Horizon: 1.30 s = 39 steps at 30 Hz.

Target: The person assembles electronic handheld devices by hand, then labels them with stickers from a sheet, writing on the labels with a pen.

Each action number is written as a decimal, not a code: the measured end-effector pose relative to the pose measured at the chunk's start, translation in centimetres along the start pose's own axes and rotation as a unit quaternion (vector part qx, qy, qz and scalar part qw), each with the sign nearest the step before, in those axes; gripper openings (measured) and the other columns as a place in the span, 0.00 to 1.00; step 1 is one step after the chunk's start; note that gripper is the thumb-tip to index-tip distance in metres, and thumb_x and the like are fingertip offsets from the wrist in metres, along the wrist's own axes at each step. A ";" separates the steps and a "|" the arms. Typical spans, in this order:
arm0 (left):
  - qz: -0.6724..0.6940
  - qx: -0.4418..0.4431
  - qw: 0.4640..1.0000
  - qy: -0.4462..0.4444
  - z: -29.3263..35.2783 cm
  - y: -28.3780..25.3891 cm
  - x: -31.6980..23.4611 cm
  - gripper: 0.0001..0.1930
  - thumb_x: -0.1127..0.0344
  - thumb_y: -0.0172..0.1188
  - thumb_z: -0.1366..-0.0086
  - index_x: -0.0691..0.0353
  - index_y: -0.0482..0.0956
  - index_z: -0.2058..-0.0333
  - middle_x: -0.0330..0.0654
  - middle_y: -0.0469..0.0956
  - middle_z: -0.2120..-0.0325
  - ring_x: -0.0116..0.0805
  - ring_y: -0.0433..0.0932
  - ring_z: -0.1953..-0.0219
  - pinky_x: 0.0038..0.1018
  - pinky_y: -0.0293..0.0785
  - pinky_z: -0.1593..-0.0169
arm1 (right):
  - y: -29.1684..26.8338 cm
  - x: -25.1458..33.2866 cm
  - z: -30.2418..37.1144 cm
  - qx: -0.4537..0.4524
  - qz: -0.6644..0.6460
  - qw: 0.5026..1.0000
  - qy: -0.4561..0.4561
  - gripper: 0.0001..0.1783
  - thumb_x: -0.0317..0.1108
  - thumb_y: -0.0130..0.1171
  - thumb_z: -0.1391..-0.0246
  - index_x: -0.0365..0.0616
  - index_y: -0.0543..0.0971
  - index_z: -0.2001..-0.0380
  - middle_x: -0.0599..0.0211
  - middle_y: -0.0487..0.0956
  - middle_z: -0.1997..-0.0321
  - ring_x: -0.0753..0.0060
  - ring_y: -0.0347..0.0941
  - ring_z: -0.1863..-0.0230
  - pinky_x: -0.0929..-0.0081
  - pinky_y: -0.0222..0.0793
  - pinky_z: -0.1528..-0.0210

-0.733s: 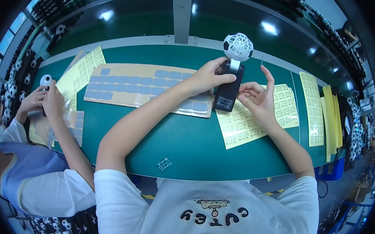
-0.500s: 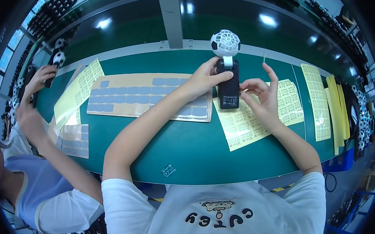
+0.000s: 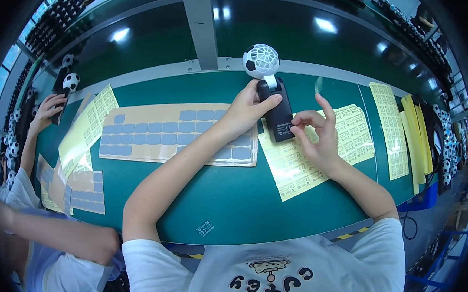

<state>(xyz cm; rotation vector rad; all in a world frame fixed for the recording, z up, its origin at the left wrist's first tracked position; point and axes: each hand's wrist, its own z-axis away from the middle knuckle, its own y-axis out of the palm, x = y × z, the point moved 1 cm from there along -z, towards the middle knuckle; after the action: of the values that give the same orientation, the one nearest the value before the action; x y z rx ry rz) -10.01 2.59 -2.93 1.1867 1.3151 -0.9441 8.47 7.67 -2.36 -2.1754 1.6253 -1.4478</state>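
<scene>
My left hand (image 3: 250, 108) grips a black handheld fan (image 3: 281, 113), its thumb lying across the front of the handle. The fan's round head (image 3: 261, 61) looks like a black and white football with a white grille and points away from me. Small pale print shows low on the handle. My right hand (image 3: 318, 137) touches the handle's lower right edge, thumb and a finger closed together there. Its index finger stands raised, with a small see-through film piece (image 3: 319, 84) at the tip. Beneath the fan lie yellow sticker sheets (image 3: 347, 138).
A brown sheet of grey-blue stickers (image 3: 160, 135) lies left of centre. One clear label (image 3: 205, 228) rests near the front edge. More yellow sheets (image 3: 390, 129) lie at the right. On the left, a co-worker's hand (image 3: 47, 111) holds another football-headed fan (image 3: 67, 92).
My right thumb and finger have come down onto the fan's lower edge. The fan is tilted a little more. The co-worker's near arm has drawn back toward their body.
</scene>
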 end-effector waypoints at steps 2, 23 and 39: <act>-0.018 -0.002 1.000 0.003 -0.1 -0.1 -0.2 0.27 0.60 0.57 0.41 0.73 0.61 0.49 0.54 0.73 0.60 0.38 0.76 0.60 0.26 0.74 0.58 | 0.0 0.1 -0.1 -0.005 0.031 0.999 -0.012 0.44 0.15 0.56 0.55 0.45 0.46 0.39 0.60 0.76 0.67 0.71 0.73 0.67 0.77 0.70 0.60; -0.054 -0.030 0.998 0.012 0.0 -0.1 -0.3 0.26 0.59 0.56 0.40 0.72 0.61 0.50 0.54 0.73 0.62 0.38 0.77 0.64 0.24 0.76 0.62 | -0.4 1.6 -1.8 -0.003 0.106 0.994 0.029 0.37 0.15 0.57 0.57 0.43 0.57 0.43 0.65 0.79 0.71 0.75 0.73 0.76 0.84 0.70 0.71; -0.020 -0.010 0.999 0.046 0.2 0.3 -0.6 0.24 0.62 0.56 0.40 0.70 0.62 0.50 0.52 0.73 0.61 0.36 0.76 0.63 0.25 0.74 0.59 | 0.5 1.6 -0.9 -0.037 0.115 0.991 -0.050 0.28 0.14 0.55 0.57 0.39 0.62 0.50 0.66 0.77 0.68 0.82 0.61 0.89 0.84 0.57 0.89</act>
<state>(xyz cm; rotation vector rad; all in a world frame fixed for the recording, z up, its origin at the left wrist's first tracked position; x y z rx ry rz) -9.71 2.40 -2.34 1.2045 1.4220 -0.9118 7.50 6.60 -1.08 -1.9815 1.8493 -1.2142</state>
